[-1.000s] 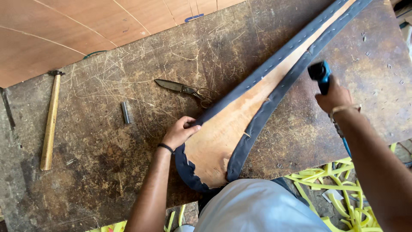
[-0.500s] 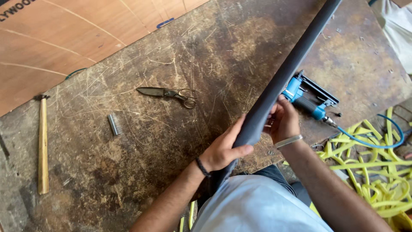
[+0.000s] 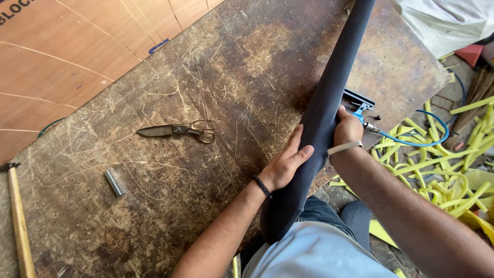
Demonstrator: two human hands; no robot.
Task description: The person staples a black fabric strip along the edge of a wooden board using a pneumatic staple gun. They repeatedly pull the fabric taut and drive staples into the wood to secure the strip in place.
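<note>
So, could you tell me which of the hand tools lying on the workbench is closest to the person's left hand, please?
The scissors, lying flat mid-bench, closed, with looped handles toward the left hand. The wooden-handled hammer lies much farther off at the bench's left edge.

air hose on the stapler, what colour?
Blue: the air hose loops from the stapler behind the right hand. Head view, the only one.

Scissors (image 3: 177, 129) on scratched workbench (image 3: 216, 77), hammer (image 3: 18, 221), staple strip (image 3: 113, 183), yellow scraps (image 3: 437, 170)
</note>
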